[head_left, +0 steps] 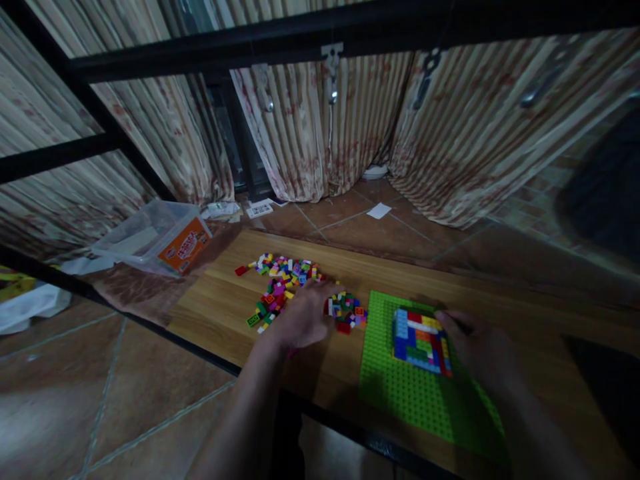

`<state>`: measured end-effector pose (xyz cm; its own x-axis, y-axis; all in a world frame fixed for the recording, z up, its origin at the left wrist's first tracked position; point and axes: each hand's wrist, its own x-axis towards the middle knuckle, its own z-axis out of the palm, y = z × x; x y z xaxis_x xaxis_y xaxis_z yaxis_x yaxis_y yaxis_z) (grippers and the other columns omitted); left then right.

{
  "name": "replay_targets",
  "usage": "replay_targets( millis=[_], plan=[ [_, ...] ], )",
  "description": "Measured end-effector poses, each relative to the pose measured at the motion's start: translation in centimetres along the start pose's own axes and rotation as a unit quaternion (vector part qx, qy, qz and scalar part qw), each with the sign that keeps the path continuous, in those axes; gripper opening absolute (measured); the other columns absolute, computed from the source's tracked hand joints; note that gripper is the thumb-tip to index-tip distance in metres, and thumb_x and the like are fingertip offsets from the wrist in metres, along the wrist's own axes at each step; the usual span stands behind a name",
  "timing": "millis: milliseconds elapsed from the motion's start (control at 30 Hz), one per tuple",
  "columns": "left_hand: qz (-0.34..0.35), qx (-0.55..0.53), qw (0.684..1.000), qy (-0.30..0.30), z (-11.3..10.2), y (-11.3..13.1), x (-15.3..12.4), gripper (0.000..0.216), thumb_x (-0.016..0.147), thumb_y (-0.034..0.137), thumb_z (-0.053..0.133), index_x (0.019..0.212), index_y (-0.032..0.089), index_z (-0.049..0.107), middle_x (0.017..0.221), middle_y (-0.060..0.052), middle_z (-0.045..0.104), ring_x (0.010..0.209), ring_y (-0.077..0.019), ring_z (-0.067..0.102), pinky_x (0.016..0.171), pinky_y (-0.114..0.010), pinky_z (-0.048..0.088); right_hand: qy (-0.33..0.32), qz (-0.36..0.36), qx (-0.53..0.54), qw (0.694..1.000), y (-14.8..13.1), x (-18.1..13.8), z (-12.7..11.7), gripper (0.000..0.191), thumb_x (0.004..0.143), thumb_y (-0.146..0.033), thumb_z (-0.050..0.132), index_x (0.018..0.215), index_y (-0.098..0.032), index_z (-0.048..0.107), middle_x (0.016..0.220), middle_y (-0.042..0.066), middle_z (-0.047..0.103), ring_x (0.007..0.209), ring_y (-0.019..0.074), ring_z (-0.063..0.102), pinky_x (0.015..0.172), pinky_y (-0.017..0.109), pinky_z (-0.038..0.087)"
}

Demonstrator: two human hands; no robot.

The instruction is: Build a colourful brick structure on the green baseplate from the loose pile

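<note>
My left hand (311, 312) reaches over a pile of small loose toy bricks (280, 283). Its fingers are apart and bent down among the pieces, and the fingertips are partly hidden. On a green studded baseplate (400, 393) sits a roughly square block of toy bricks (421, 341) in blue, red, white, orange, green and yellow. My right hand (473, 340) is at the far right corner of this block, its curled fingers against the edge. Shadow hides part of that grip. More loose bricks (347, 307) lie between my left hand and the baseplate.
The wooden tabletop (215, 293) has a dark frame edge at the front. A clear plastic box (150, 233) with an orange label stands beyond its left end. Black bars (210, 53) cross above, with striped curtains (320, 133) behind. A dark flat thing (605, 373) lies far right.
</note>
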<state>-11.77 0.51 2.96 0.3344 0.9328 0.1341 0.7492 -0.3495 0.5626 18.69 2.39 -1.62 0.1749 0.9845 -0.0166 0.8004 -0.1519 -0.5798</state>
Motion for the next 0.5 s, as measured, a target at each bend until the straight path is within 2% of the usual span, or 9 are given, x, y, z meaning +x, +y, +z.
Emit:
replay_targets(
  millis=[133, 367, 500],
  plan=[
    [-0.003, 0.056, 0.998, -0.009, 0.2, -0.6, -0.6, 0.062, 0.067, 0.008, 0.057, 0.128, 0.02, 0.057, 0.127, -0.008, 0.062, 0.122, -0.0237, 0.052, 0.11, -0.042, 0.036, -0.008, 0.014, -0.007, 1.0, -0.2, 0.0, 0.0, 0.041, 0.078, -0.054, 0.048, 0.086, -0.024, 0.073, 0.085, 0.008, 0.075, 0.078, 0.0278, 0.069, 0.068, 0.036, 0.05],
    [-0.016, 0.121, 0.993, -0.001, 1.3, -0.1, 0.1, 0.054, 0.069, 0.009, 0.055, 0.122, 0.02, 0.06, 0.118, -0.008, 0.065, 0.112, -0.025, 0.056, 0.103, -0.042, 0.042, -0.01, -0.004, -0.013, 1.0, -0.2, -0.2, -0.2, 0.04, 0.079, -0.053, 0.047, 0.086, -0.024, 0.073, 0.083, 0.008, 0.075, 0.076, 0.0272, 0.069, 0.065, 0.035, 0.049],
    [-0.014, 0.108, 0.994, 0.023, 1.3, -0.5, -0.1, 0.055, 0.073, 0.011, 0.057, 0.126, 0.02, 0.057, 0.122, -0.009, 0.062, 0.116, -0.0256, 0.055, 0.103, -0.043, 0.043, 0.01, -0.003, 0.014, 1.0, -0.4, -0.4, -0.3, 0.035, 0.079, -0.05, 0.051, 0.086, -0.024, 0.073, 0.088, 0.007, 0.075, 0.081, 0.026, 0.069, 0.069, 0.034, 0.05]
  ],
)
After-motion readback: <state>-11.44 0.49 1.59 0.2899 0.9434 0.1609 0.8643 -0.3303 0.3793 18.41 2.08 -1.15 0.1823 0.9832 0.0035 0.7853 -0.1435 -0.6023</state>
